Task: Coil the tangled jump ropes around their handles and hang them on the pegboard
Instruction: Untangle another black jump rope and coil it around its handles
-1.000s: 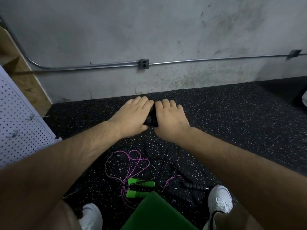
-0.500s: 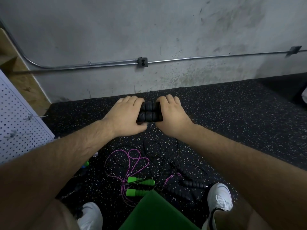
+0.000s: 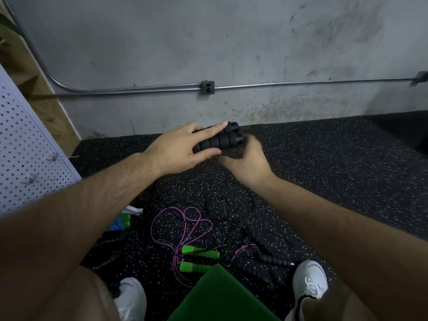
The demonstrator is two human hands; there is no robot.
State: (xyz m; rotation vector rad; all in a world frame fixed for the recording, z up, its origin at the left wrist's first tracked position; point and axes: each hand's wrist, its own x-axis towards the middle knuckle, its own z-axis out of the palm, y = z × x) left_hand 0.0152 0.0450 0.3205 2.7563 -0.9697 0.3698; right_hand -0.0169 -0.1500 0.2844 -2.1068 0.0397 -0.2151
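My left hand grips a pair of ribbed black jump-rope handles held side by side above the floor, thumb under them and fingers over. My right hand sits just right of and below the handles with its fingers curled; it is blurred, and what it holds is unclear. A thin black cord trails in loops on the floor below. A purple rope with two green handles lies tangled there, beside more black handles. The white pegboard leans at the left.
A grey concrete wall with a metal conduit and an outlet box stands ahead. The floor is black speckled rubber. A green pad and my white shoes are at the bottom. A blue-green item lies by the pegboard.
The handles have swung to point right and are more exposed in my left hand. My right hand has slid off their end to below and right of them.
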